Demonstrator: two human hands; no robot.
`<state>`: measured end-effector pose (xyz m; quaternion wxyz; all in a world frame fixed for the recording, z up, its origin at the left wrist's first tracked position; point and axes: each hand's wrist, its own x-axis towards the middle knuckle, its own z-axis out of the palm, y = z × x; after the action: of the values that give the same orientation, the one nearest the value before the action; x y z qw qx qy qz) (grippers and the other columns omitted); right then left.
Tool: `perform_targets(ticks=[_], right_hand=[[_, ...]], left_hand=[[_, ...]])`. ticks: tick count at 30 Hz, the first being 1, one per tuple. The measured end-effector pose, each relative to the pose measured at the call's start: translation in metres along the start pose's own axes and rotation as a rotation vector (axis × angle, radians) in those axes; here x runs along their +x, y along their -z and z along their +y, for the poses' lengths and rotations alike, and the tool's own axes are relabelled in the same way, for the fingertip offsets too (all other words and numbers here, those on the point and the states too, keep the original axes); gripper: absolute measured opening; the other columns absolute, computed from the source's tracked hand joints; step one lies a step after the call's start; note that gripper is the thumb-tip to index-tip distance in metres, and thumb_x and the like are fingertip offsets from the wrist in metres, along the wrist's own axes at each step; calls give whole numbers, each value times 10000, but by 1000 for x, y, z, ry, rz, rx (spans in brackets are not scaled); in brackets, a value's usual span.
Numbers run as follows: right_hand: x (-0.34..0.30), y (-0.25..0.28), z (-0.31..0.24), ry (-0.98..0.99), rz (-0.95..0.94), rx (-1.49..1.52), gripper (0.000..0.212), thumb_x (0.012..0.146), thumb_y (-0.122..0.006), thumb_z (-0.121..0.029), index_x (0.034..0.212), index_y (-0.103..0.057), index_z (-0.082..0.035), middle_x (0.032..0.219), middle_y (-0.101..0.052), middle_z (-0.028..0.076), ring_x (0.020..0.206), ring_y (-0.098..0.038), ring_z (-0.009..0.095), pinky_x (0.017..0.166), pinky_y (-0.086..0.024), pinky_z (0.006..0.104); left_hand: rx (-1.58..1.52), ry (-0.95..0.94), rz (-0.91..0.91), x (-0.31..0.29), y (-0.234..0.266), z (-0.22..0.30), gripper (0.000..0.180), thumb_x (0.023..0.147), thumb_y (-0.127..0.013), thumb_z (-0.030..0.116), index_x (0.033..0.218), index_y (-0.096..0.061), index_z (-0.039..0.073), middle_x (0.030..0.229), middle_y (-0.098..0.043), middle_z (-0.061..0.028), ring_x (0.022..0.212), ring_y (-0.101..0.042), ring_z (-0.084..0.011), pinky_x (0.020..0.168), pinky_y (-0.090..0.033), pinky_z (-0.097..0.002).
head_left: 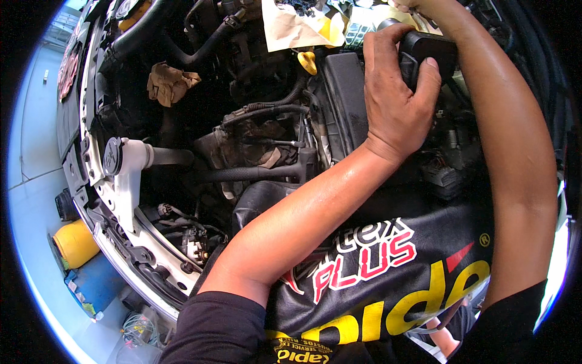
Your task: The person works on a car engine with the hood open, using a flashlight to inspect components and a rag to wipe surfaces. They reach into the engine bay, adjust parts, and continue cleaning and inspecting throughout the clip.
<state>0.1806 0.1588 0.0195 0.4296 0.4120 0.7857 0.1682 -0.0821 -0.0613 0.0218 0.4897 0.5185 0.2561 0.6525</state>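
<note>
My left hand (pixel 397 97) is wrapped round a black blocky object (pixel 429 51) that resembles the battery end of a cordless power tool. Its thumb lies along the near side and the fingers reach over the far side. Beneath this hand runs a long black ribbed engine cover (pixel 344 103). At the upper edge, my right hand (pixel 421 7) is partly cut off by the frame, its fingers curled in just beyond the black object. What those fingers grip is too hidden to name. A yellow-handled dipstick (pixel 307 62) stands left of my left hand.
Brown paper (pixel 300 27) lies at the far side with small parts on it. Crumpled brown paper (pixel 173 84) sits among the hoses at left. A white filler neck with a black cap (pixel 113 156) rises near the car's front edge. A black printed fender cover (pixel 388 261) drapes the near side.
</note>
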Motion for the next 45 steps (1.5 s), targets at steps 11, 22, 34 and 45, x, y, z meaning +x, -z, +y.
perform_targets(ticks=[11, 22, 34, 45], right_hand=[[-40, 19, -10, -484, 166, 618, 232, 854, -636, -249, 927, -764, -69, 950, -770, 138, 869, -727, 335, 786, -566, 417], [-58, 72, -39, -729, 91, 1638, 251, 882, -695, -176, 1068, -763, -23, 891, -753, 173, 808, -706, 242, 763, -545, 439], [-97, 111, -46, -792, 90, 1191, 325, 942, -553, -78, 1208, -737, -49, 940, -763, 197, 827, -729, 303, 782, -566, 418], [-95, 117, -67, -658, 276, 812, 280, 912, -627, -172, 1132, -741, -44, 988, -722, 282, 920, -707, 449, 819, -557, 496]], left_hand=[[-26, 28, -27, 0, 0, 6, 410, 902, -676, 149, 1259, -550, -9, 1143, -586, -168, 1065, -587, -295, 985, -461, -384], [-120, -4, -49, 0, 0, 6, 436, 892, -677, 149, 1272, -534, -8, 1116, -578, -168, 1013, -585, -294, 943, -470, -380], [-99, 14, -32, 2, 0, 3, 430, 907, -672, 158, 1273, -526, -13, 1114, -572, -165, 991, -589, -283, 927, -478, -378], [-102, -14, -9, 4, 3, 8, 427, 889, -642, 127, 1272, -507, -6, 1122, -512, -193, 1019, -569, -347, 941, -470, -407]])
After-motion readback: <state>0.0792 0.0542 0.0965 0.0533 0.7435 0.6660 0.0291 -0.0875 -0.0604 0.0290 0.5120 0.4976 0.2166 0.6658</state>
